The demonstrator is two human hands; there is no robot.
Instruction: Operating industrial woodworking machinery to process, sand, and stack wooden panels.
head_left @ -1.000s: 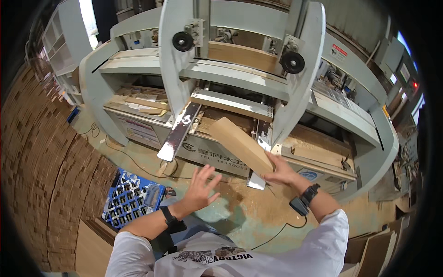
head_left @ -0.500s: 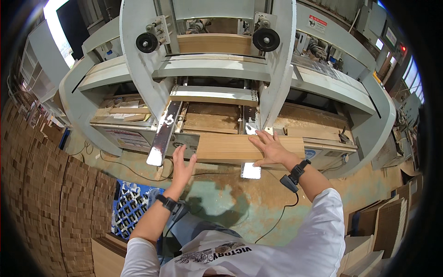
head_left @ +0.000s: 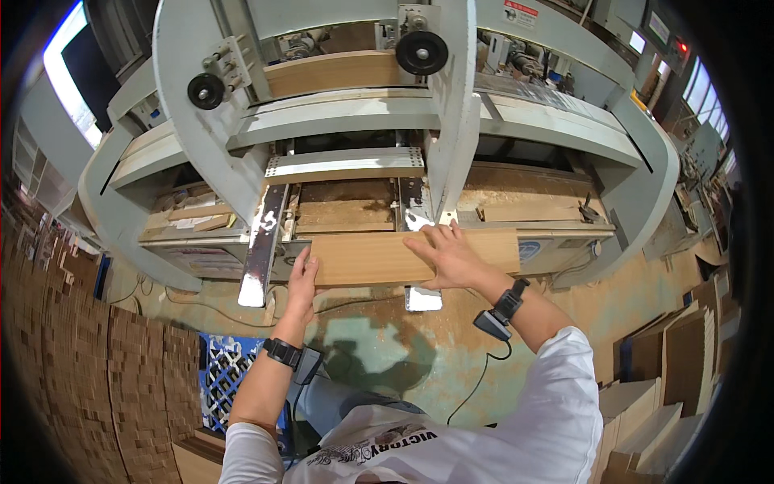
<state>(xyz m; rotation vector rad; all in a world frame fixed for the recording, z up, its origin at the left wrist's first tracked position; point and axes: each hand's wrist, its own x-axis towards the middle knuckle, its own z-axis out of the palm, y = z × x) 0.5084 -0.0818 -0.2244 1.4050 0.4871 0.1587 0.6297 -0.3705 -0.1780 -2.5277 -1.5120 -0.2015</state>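
A long, flat wooden board (head_left: 363,258) lies crosswise in front of the machine, over the right-hand metal rail (head_left: 423,299). My left hand (head_left: 301,289) is at the board's left end, with thumb and fingers closed around that edge. Across the board's right half, my right hand (head_left: 453,262) grips it, with fingers spread over the upper face toward the far edge. The board hides part of the rail and whatever my fingers touch underneath. Beyond it, a metal bar with a wooden strip (head_left: 345,167) spans the machine opening.
The grey machine (head_left: 451,161) has black handwheels (head_left: 422,53). A left-hand rail (head_left: 260,262) juts toward me. Stacked wood pieces (head_left: 72,363) fill the left; boards (head_left: 665,355) lean at right. A blue pallet (head_left: 222,371) and cables (head_left: 210,309) lie on the floor.
My left hand, earlier open and apart from the board, has closed on its left end. My right hand stays on the board. The machine appears farther left as the view has shifted.
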